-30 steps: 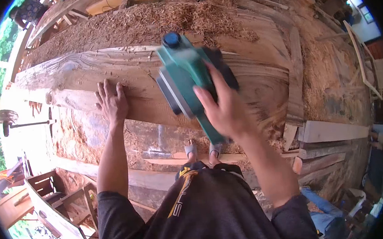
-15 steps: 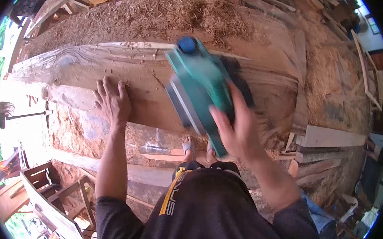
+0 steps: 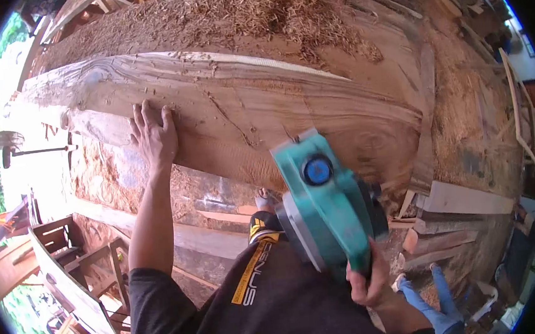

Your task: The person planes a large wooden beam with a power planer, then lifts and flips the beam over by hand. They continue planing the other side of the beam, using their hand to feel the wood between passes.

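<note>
A wide wooden plank [image 3: 207, 124] with dark grain stretches across the bench, with bits of shavings on its top. My left hand [image 3: 154, 135] lies flat on the plank near its front edge, fingers apart. In my right hand [image 3: 370, 278] is the rear handle of a green electric planer [image 3: 329, 193] with a blue front knob. The planer's front end overlaps the plank's near edge, while its rear is close to my body. Whether its sole touches the wood is hidden.
Piled wood shavings [image 3: 293, 17] lie behind the plank. Offcut boards [image 3: 465, 198] are stacked at the right, near a person's legs in blue jeans [image 3: 432, 298]. Wooden chair frames [image 3: 93, 268] stand at the lower left.
My right hand has drawn the planer back toward my body and slightly right, off the middle of the plank. My left hand stays nearly in place. The jeans legs show more fully.
</note>
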Demonstrator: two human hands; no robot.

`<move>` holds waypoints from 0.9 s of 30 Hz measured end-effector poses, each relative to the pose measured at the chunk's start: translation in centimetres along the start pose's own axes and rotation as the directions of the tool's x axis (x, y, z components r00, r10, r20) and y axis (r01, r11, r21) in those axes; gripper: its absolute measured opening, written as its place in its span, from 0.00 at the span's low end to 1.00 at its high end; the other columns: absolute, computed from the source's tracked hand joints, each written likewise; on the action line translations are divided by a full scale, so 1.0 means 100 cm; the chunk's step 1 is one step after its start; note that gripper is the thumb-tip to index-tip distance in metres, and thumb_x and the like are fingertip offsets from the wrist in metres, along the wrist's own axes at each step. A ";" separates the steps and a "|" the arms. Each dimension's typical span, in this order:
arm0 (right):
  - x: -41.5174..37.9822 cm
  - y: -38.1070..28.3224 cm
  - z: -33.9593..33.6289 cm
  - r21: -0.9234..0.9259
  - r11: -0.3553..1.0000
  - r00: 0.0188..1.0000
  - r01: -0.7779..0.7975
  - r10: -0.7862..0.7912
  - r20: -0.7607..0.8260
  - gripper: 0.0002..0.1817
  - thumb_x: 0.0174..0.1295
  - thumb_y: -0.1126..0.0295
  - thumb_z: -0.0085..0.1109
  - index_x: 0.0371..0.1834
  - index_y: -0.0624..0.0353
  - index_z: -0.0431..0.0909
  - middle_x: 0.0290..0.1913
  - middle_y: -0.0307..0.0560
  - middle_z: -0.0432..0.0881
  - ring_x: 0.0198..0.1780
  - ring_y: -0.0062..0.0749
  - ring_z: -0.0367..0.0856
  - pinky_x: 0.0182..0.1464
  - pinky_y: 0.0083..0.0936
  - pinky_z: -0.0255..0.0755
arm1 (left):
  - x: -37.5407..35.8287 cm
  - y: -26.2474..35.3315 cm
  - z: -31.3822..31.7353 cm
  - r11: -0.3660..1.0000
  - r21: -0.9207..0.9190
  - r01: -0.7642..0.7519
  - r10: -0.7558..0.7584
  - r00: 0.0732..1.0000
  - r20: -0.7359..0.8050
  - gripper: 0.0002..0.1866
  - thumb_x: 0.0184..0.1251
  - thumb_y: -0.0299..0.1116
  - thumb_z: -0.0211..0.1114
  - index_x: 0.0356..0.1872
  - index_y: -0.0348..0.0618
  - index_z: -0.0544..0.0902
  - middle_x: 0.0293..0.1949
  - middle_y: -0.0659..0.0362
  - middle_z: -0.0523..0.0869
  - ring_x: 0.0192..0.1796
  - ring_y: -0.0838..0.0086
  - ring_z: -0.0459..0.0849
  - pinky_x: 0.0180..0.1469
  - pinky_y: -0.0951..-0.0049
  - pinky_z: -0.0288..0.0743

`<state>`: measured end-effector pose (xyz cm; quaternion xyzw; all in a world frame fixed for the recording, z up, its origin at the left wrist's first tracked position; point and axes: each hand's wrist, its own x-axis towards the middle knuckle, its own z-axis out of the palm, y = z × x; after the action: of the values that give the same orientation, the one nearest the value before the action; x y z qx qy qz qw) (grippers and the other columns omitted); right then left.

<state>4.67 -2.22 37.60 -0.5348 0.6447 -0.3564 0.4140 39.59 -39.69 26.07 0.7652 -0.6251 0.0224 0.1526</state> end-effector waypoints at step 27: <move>-0.016 0.007 -0.017 -0.035 0.995 0.995 -0.098 0.098 0.008 0.37 0.62 0.68 0.60 0.72 0.75 0.61 0.46 0.66 0.84 0.42 0.57 0.88 0.46 0.41 0.82 | 0.000 -0.004 0.004 1.000 -0.001 -0.017 0.017 1.000 -0.006 0.35 0.75 0.60 0.50 0.77 0.54 0.65 0.79 0.53 0.61 0.80 0.47 0.56 0.78 0.42 0.46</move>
<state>2.94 -0.49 37.88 -0.5113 0.6741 -0.3217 0.4250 39.91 -39.75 25.56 0.7597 -0.6311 0.0255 0.1548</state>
